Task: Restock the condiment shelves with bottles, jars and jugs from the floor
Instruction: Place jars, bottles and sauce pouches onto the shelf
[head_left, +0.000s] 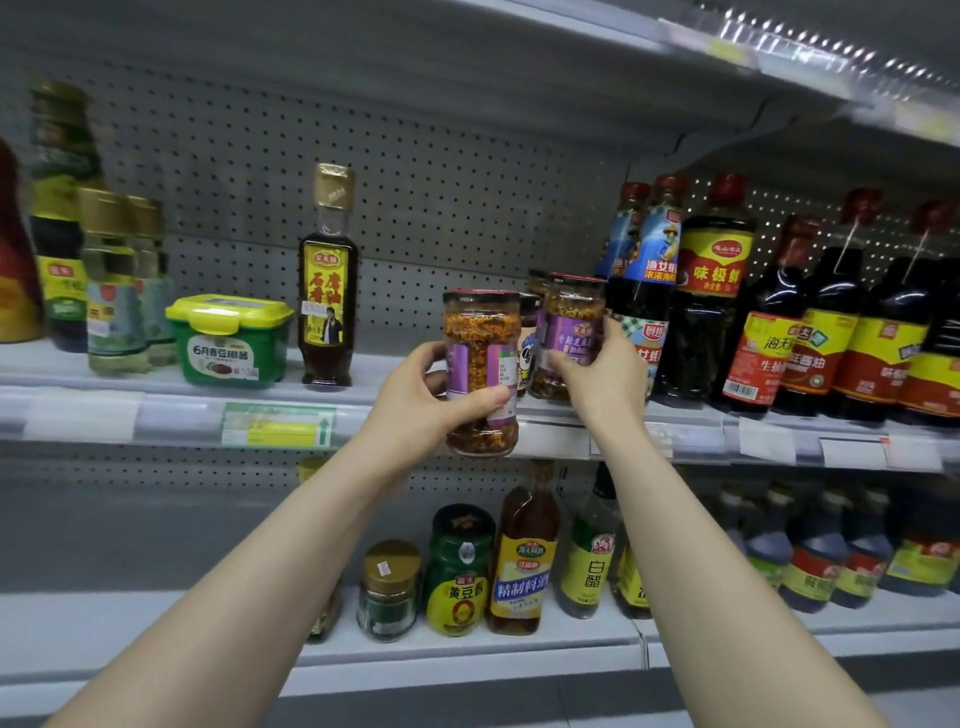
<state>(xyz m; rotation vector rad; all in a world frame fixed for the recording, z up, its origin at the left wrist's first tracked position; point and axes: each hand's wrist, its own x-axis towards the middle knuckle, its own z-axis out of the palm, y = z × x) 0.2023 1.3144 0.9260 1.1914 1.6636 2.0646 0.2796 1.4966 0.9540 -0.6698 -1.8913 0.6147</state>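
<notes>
My left hand (423, 402) grips a glass jar of chilli sauce with a purple label (480, 332), holding it upright in the air just in front of the middle shelf's edge (561, 434). A second jar of the same kind (571, 312) stands at the front of that shelf, and my right hand (605, 371) grips its lower part. Behind the two jars, other small jars (529, 325) are partly hidden.
On the middle shelf stand a sesame oil bottle (328, 280), a green tub with a yellow lid (231, 340), pale bottles at left and a row of dark soy sauce bottles (714, 291) at right. The lower shelf (467, 649) carries jars and bottles.
</notes>
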